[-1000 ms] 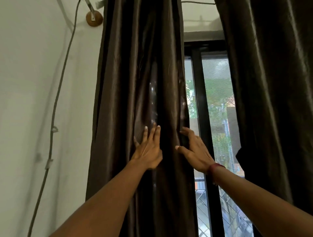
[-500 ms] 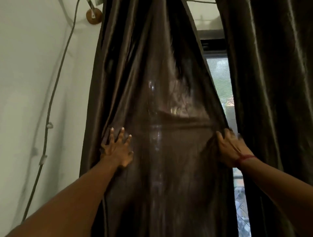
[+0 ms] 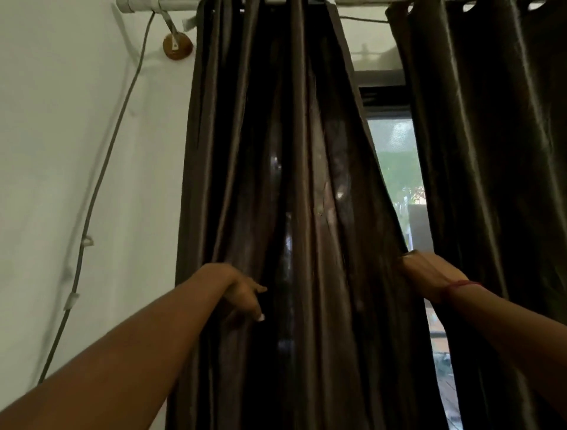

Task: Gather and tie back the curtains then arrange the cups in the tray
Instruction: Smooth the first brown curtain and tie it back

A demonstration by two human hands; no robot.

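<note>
Hanging from the white rod [image 3: 144, 4] in deep upright folds, the left curtain [image 3: 306, 184] is no longer the broad, taut sheet that was stretched between the two hands half a second ago. Its cloth now falls from the gathered top and widens only a little toward the bottom. The view has also lifted, so the rod and the curtain's top edge show where they were out of sight before.

The left hand [image 3: 242, 294] lay flat on the cloth with its fingers spread upward. Now its wrist is bent, and its fingers are curled downward and hooked into the folds near the curtain's left side.

The right hand [image 3: 429, 273] has stayed at the curtain's right edge. Its back faces the camera and its fingers are closed round that edge and hidden by the cloth. A red thread [image 3: 460, 284] circles the wrist.

The right curtain [image 3: 491, 184] hangs just beside that hand, on the same rod. A narrow strip of window [image 3: 395, 172] shows between the two panels.

On the wall to the left, a grey cable [image 3: 92, 215] runs down from the rod, past a round wooden mount [image 3: 177, 46].
</note>
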